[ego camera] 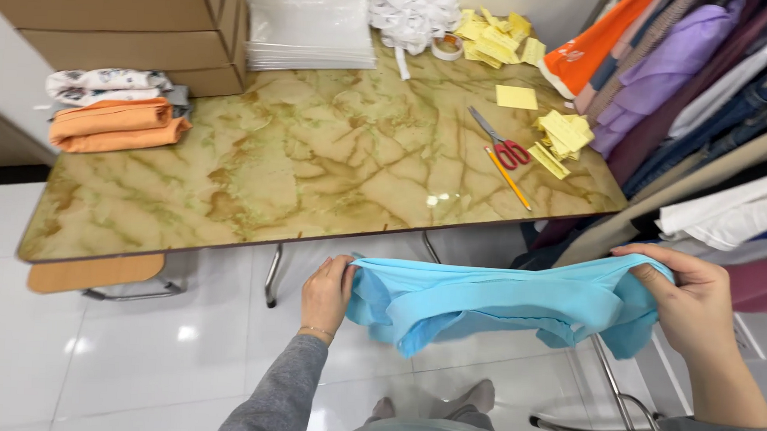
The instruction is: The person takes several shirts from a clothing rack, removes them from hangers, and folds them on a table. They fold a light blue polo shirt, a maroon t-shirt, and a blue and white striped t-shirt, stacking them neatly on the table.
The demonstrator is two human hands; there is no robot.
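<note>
Folded orange cloth (118, 125) is lying at the worktop's (316, 169) far left edge, beside cardboard boxes (116, 18). Left hand (327, 292) is pinching one end of a light blue garment (492, 302), fingers closed on the fabric, forearm reaching up from below. The garment is hanging stretched in the air in front of the worktop, above the floor. Red-handled scissors (500, 141), a pencil (507, 178) and yellow paper slips (564, 133) are lying further right. Right hand (688, 299) is gripping the other end, wrist bent inward. Judged step: spreading the garment; laying it flat would call for both hands moving forward evenly.
</note>
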